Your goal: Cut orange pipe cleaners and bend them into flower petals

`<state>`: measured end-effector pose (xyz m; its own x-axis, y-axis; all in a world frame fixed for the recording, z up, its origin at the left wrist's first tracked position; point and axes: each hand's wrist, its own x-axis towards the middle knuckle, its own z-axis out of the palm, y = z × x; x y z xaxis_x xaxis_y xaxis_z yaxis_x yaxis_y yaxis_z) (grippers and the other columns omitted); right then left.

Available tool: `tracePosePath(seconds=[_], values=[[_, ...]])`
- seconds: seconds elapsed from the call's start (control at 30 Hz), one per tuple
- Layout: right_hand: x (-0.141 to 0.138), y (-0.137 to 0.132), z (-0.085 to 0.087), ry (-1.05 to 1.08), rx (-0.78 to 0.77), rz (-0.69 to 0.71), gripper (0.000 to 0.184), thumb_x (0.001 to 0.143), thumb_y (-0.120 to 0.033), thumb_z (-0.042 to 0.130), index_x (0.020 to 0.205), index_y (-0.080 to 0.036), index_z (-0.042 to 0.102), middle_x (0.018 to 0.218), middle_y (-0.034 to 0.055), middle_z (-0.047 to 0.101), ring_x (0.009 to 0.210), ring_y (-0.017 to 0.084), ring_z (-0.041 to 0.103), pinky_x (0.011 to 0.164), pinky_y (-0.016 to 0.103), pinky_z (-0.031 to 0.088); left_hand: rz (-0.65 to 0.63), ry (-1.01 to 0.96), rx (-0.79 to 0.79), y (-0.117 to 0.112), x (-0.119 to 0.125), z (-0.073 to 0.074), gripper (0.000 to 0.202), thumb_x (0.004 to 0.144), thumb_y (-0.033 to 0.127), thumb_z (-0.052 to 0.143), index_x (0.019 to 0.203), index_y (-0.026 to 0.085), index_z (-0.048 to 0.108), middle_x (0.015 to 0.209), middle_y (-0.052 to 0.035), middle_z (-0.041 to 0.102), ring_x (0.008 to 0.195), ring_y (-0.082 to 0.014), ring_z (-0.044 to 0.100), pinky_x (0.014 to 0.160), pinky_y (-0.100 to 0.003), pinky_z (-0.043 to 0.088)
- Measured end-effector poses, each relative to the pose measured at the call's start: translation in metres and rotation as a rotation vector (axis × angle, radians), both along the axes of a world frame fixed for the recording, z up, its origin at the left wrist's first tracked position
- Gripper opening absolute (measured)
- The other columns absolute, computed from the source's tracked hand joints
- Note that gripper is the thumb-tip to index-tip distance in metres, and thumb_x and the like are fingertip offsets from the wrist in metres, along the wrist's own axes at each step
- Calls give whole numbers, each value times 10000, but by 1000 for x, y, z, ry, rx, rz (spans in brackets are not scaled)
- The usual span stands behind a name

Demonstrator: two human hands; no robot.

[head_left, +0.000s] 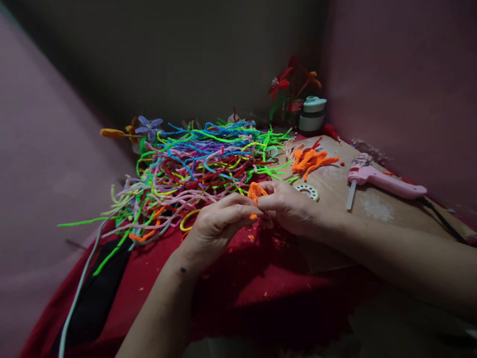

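Observation:
Between my two hands is a bent piece of orange pipe cleaner [256, 191], held above the red cloth. My left hand [223, 219] pinches its lower part, with a bit of orange showing at the fingertips. From the other side my right hand [288, 205] closes on the upper loop. The fingertips of both hands meet and partly hide the piece. Just beyond them lies a large tangled heap of coloured pipe cleaners [208, 159]. Several folded orange pipe-cleaner pieces [311, 160] rest on the brown board behind my right hand.
A pink glue gun [387, 181] lies on the brown board [331, 219], its cord trailing right. Nearby is a white ring with holes [307, 191]. Pipe-cleaner flowers [281, 83] stand at the back beside a pale green container [313, 114]. A white cable [87, 278] crosses the left side.

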<state>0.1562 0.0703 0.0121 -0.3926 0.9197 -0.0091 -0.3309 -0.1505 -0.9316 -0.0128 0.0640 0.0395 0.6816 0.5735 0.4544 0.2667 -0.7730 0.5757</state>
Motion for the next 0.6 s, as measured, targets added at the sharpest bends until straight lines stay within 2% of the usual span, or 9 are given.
tracePosePath(seconds=[0.13,0.2,0.4,0.6], values=[[1,0,2,-8,-5,46,95,554,-88,531,624,-153,538,515,-30,489,387,65,365,365,211,300,94,-142,-130,-4,0,-3,88,808,173,581,876,194,632,761,-9,644,626,-108,612,592,-219,508],[1,0,3,-16,-14,62,85,557,-90,534,616,-151,542,497,-33,479,381,65,363,372,214,317,145,-204,-146,-5,-1,-3,52,796,183,598,841,188,623,714,3,628,559,-99,588,541,-218,498],[3,3,3,-10,-9,60,73,557,-85,526,584,-147,551,489,-23,485,393,80,406,392,225,372,131,-3,101,-4,-1,1,91,821,119,526,833,168,602,764,-24,622,716,-112,574,673,-231,463],[2,3,1,-70,24,37,73,575,-87,536,615,-143,561,466,-30,494,370,81,420,384,222,369,171,77,165,-4,1,-1,96,798,73,500,793,153,554,813,-44,561,739,-115,535,674,-236,437]])
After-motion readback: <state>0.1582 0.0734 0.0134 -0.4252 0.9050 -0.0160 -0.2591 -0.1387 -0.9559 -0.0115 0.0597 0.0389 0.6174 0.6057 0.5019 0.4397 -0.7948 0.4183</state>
